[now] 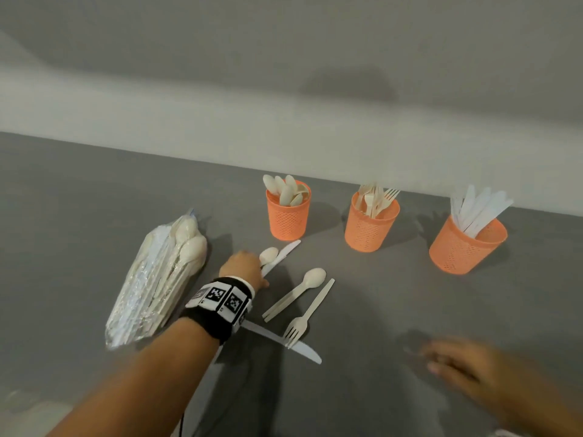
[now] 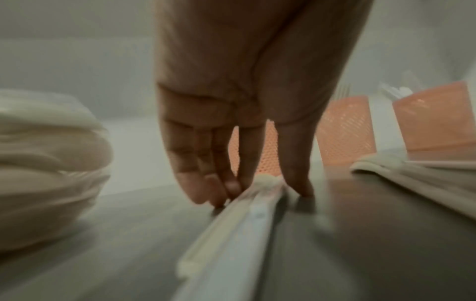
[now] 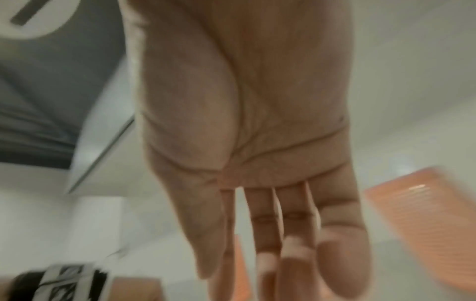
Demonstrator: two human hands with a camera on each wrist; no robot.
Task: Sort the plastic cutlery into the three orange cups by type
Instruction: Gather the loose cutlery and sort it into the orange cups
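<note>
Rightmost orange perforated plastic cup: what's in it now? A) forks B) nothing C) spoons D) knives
D. The rightmost orange perforated plastic cup holds flat white plastic knives standing in it; the spoons sit in the leftmost orange cup and the forks in the middle orange cup.

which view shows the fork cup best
The head view: the fork cup stands whole, middle of three, tines visible above its rim. The left wrist view shows it blurred behind the left hand. In the right wrist view the orange blurs can't be told apart.
</note>
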